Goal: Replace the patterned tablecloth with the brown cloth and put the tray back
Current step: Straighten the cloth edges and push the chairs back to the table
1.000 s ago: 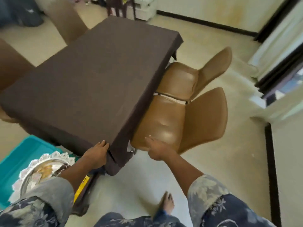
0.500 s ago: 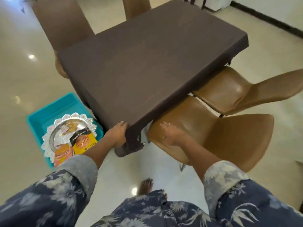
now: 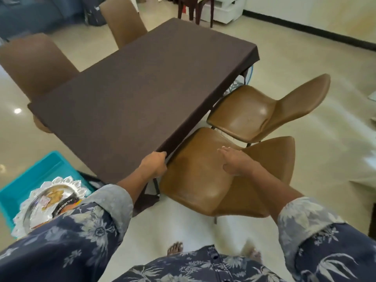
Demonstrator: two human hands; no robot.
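Observation:
The brown cloth point(image 3: 140, 94) covers the whole table top and hangs over its edges. My left hand point(image 3: 153, 164) grips the cloth at the table's near corner. My right hand point(image 3: 234, 162) hovers with fingers spread over the seat of the nearest tan chair point(image 3: 195, 180), holding nothing. The silver scalloped tray point(image 3: 46, 202), with snack packets on it, rests on a teal bin point(image 3: 26, 180) on the floor at the lower left, partly hidden by my left sleeve. The patterned tablecloth is out of sight.
A second tan chair point(image 3: 264, 110) stands along the table's right side. Two brown chairs point(image 3: 36, 62) stand at the far left side. A dark wooden stool point(image 3: 195, 7) and white furniture point(image 3: 230, 7) are beyond the table. My bare feet are on glossy floor.
My view swung from left to right and back. My left hand stays at the cloth's near corner. My right hand rose off the chair seat's front edge and now hovers over the seat.

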